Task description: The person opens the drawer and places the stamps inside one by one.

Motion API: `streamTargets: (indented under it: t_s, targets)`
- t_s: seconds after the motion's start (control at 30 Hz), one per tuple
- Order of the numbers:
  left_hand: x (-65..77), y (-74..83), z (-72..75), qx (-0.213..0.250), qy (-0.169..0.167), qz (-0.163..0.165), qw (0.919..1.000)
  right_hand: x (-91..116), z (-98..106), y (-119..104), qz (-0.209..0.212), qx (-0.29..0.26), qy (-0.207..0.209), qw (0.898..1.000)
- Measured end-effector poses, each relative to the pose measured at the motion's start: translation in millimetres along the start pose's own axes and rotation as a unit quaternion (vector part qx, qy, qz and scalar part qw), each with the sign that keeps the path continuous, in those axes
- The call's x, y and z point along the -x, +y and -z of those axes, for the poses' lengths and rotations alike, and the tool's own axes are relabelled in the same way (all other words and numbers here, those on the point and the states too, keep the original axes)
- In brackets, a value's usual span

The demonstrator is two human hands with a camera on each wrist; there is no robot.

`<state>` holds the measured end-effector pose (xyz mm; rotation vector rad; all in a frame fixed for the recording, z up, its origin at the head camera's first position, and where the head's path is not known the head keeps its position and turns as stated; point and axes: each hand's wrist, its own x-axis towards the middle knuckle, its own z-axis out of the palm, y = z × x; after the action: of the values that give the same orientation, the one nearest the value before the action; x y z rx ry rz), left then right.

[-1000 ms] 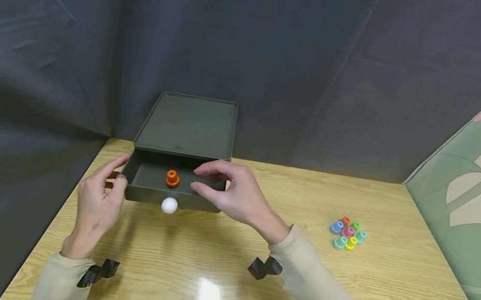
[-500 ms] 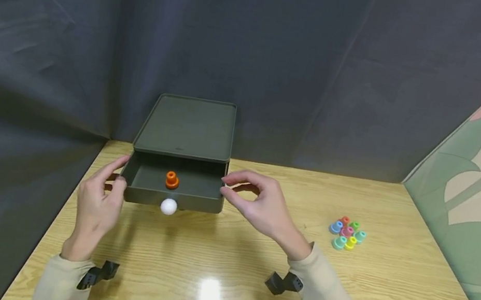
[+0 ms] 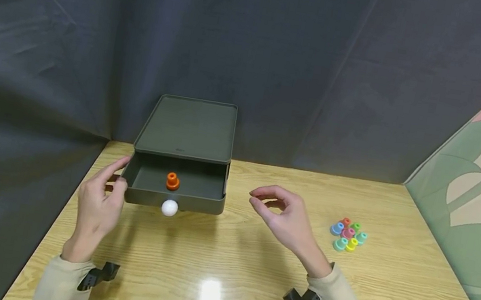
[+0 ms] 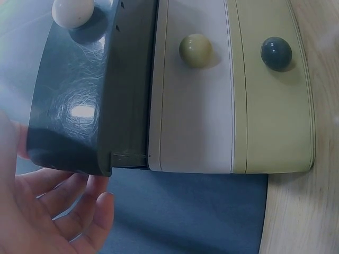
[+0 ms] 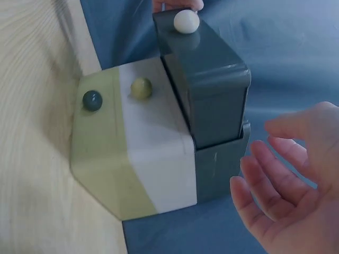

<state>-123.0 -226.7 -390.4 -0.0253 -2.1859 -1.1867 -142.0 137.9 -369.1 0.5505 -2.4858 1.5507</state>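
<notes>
A small cabinet with a dark grey-green top point(image 3: 187, 128) stands on the table, its upper drawer point(image 3: 212, 207) pulled out. Inside that drawer sits an orange stepped piece point(image 3: 172, 181) with a wide base and narrower top. The left hand point(image 3: 100, 201) holds the drawer's left side near the front; fingers point(image 4: 95, 217) lie along its outer wall. To the right of the drawer, the right hand point(image 3: 284, 217) hovers over the table, fingers loosely bent towards the thumb. The right wrist view shows nothing between them. A white ball knob point(image 3: 169, 207) marks the drawer front.
Several similar coloured pieces point(image 3: 348, 234) stand clustered on the right of the wooden table point(image 3: 387, 299). Below the open drawer are a white drawer point(image 4: 196, 121) and a yellow-green one point(image 4: 275, 121), both closed. A dark curtain point(image 3: 259, 58) hangs behind.
The right hand has moved right, out from over the drawer to beside it above the table. The orange piece stays in the drawer, and the left hand keeps its place.
</notes>
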Motion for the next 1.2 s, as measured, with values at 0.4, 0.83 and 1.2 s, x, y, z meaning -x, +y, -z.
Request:
streamTargets:
  t_s: [0.4, 0.83, 1.2]
  targets:
    - [-0.3, -0.8, -0.6, 0.000, 0.000, 0.000, 1.0000, 22, 15, 34, -0.052, 0.055, 0.022, 0.997]
    - [-0.6, -0.9, -0.4, 0.001, 0.001, -0.005, 1.0000, 52, 30, 74, -0.083, 0.111, 0.047, 0.989]
    - [-0.3, -1.4, -0.8, 0.001, 0.003, -0.004, 1.0000, 70, 45, 98, -0.096, 0.132, 0.080, 0.983]
